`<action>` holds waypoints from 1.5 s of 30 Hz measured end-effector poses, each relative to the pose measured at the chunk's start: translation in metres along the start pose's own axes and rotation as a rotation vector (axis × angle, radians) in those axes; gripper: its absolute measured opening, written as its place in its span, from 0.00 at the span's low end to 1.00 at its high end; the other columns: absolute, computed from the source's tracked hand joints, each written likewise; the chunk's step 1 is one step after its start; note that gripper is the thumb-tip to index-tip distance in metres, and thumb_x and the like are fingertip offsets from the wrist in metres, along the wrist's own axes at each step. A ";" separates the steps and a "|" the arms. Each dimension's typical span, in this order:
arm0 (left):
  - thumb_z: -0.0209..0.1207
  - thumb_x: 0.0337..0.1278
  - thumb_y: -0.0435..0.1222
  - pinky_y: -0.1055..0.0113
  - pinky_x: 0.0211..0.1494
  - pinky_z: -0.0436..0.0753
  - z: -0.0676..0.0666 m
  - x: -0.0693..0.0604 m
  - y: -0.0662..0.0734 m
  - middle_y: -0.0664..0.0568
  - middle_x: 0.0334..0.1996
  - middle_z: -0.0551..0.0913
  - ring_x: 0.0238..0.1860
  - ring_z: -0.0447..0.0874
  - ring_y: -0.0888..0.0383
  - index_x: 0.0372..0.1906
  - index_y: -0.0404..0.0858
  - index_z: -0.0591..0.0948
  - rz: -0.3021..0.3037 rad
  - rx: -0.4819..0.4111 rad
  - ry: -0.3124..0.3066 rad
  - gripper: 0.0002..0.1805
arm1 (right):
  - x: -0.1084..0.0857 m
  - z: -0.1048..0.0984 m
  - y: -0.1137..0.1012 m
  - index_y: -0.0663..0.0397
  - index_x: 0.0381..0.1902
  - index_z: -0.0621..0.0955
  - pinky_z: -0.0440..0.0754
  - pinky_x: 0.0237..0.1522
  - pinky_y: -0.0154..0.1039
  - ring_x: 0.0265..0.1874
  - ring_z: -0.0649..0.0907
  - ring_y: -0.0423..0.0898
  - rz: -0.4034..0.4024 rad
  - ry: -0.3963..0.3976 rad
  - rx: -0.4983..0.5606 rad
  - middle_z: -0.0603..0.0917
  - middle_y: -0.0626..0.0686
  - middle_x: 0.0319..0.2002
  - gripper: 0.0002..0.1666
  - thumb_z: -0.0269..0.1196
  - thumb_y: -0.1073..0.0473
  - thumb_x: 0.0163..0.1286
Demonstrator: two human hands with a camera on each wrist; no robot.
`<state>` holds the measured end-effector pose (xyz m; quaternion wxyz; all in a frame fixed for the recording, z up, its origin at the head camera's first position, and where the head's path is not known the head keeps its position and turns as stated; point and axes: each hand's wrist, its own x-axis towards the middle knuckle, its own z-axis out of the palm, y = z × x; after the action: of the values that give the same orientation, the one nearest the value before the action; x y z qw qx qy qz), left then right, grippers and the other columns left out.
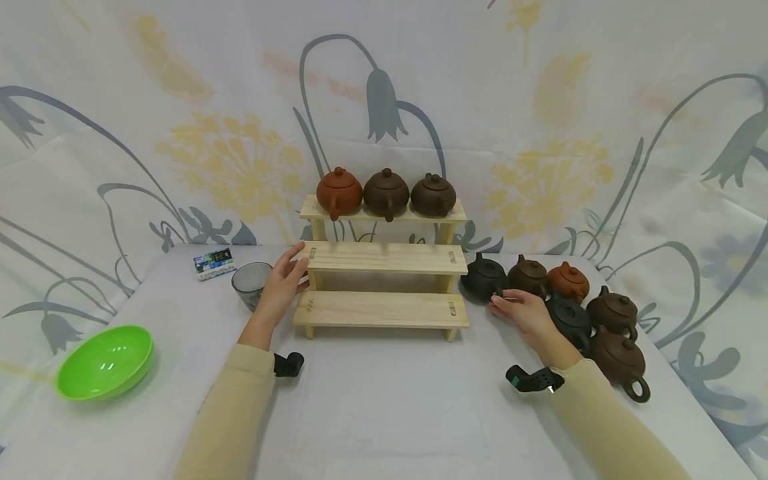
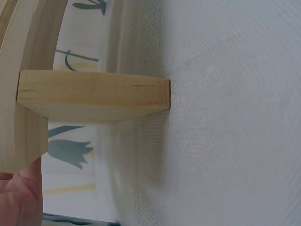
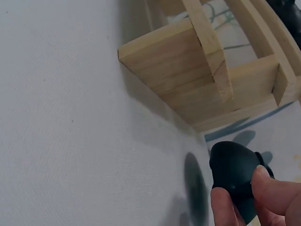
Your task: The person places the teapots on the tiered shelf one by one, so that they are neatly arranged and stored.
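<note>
Right hand (image 1: pixel 528 317) grasps a black teapot (image 1: pixel 483 279), thumb and fingers pinching it; the pot is just right of the wooden stand (image 1: pixel 384 310), level with its middle board. In the right wrist view the pot looks raised, its shadow lying apart from it on the white tabletop (image 1: pixel 384 413). My left hand (image 1: pixel 279 283) is unclenched, fingers extended at the left end of the stand, by the middle board; how firmly they bear on the wood I cannot tell. Stand has three tiers, rising towards the far side. On the top board, left to right: an orange-red teapot (image 1: pixel 339 190), a brown teapot (image 1: pixel 386 192) and a darker brown teapot (image 1: pixel 433 195), side by side. Right of the pot I hold, a close cluster: a small brown teapot (image 1: pixel 528 275) and a second orange-red pot (image 1: pixel 568 282) on the far side, another black pot (image 1: pixel 565 321) nearer and partly behind my wrist, two more brown pots (image 1: pixel 618 360) at the right edge. Left of the stand, a grey glass (image 1: pixel 245 277) just beside my left hand; farther left, a small printed packet (image 1: pixel 214 264); near left, a bright green bowl (image 1: pixel 105 360).
</note>
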<state>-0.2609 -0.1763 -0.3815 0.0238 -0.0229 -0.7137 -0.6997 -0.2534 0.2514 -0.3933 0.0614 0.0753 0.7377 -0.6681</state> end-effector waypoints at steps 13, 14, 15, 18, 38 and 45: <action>0.47 0.69 0.44 0.54 0.62 0.68 0.001 -0.001 0.001 0.39 0.62 0.64 0.62 0.64 0.46 0.72 0.47 0.56 -0.009 0.002 0.006 0.30 | -0.034 -0.013 -0.031 0.76 0.61 0.61 0.71 0.56 0.38 0.36 0.82 0.33 -0.083 -0.007 -0.110 0.78 0.40 0.36 0.33 0.59 0.58 0.68; 0.47 0.69 0.44 0.54 0.62 0.68 0.001 -0.002 0.001 0.39 0.61 0.64 0.62 0.64 0.46 0.72 0.47 0.56 -0.010 0.001 0.007 0.30 | -0.037 -0.014 -0.034 0.75 0.60 0.62 0.67 0.60 0.42 0.36 0.82 0.33 -0.088 -0.009 -0.108 0.78 0.40 0.35 0.33 0.59 0.58 0.68; 0.47 0.69 0.45 0.54 0.62 0.68 0.001 -0.001 0.001 0.39 0.62 0.64 0.62 0.64 0.46 0.72 0.47 0.56 -0.011 0.002 0.009 0.30 | -0.039 -0.014 -0.037 0.74 0.60 0.63 0.63 0.62 0.46 0.36 0.82 0.32 -0.094 -0.012 -0.105 0.78 0.40 0.35 0.32 0.59 0.58 0.68; 0.47 0.69 0.45 0.54 0.62 0.68 0.000 -0.001 0.001 0.39 0.62 0.64 0.62 0.64 0.46 0.72 0.47 0.56 -0.015 0.007 0.014 0.30 | -0.047 -0.014 -0.044 0.69 0.54 0.67 0.55 0.65 0.52 0.35 0.83 0.33 -0.106 -0.027 -0.073 0.81 0.38 0.32 0.25 0.60 0.59 0.67; 0.45 0.70 0.44 0.53 0.62 0.67 -0.001 0.000 0.000 0.37 0.61 0.64 0.63 0.63 0.45 0.73 0.45 0.55 -0.005 0.010 0.000 0.30 | -0.079 0.028 -0.066 0.74 0.47 0.72 0.78 0.45 0.30 0.36 0.84 0.39 -0.230 -0.131 -0.082 0.83 0.47 0.34 0.16 0.59 0.66 0.66; 0.49 0.66 0.49 0.53 0.61 0.69 0.000 -0.004 0.002 0.37 0.59 0.66 0.61 0.66 0.44 0.71 0.47 0.59 0.060 -0.003 -0.014 0.31 | -0.078 0.050 -0.065 0.77 0.46 0.73 0.79 0.45 0.32 0.36 0.84 0.42 -0.250 -0.159 -0.061 0.82 0.49 0.33 0.16 0.60 0.68 0.65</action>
<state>-0.2566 -0.1762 -0.3798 0.0396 -0.0493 -0.7117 -0.6996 -0.1901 0.1927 -0.3197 0.0381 -0.0723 0.7541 -0.6516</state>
